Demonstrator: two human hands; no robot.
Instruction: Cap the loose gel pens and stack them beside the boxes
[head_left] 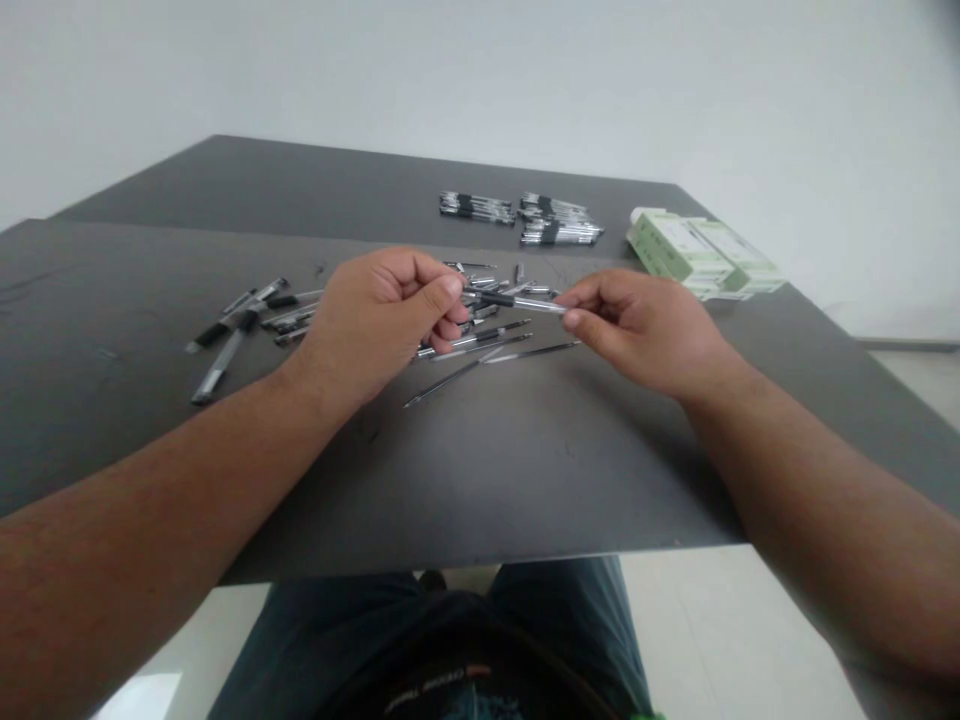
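Note:
A clear pen with a black grip (pixel 517 301) is held level between my two hands, above the table. My left hand (pixel 401 300) pinches its left end, thumb against curled fingers. At the right end, the thumb and fingertips of my right hand (pixel 637 325) close on the clear barrel. Beneath the pen lies a loose heap of pen parts, with thin ink refills (pixel 450 383) at its near side. Part of that heap is hidden behind my left hand.
Several pens (pixel 238 340) lie scattered left of my left hand. Farther back are two groups of pens, one bundle (pixel 476 208) and another bundle (pixel 559 220). Green and white boxes (pixel 694 250) sit at the right of the dark table (pixel 495 480), whose front edge is by my legs.

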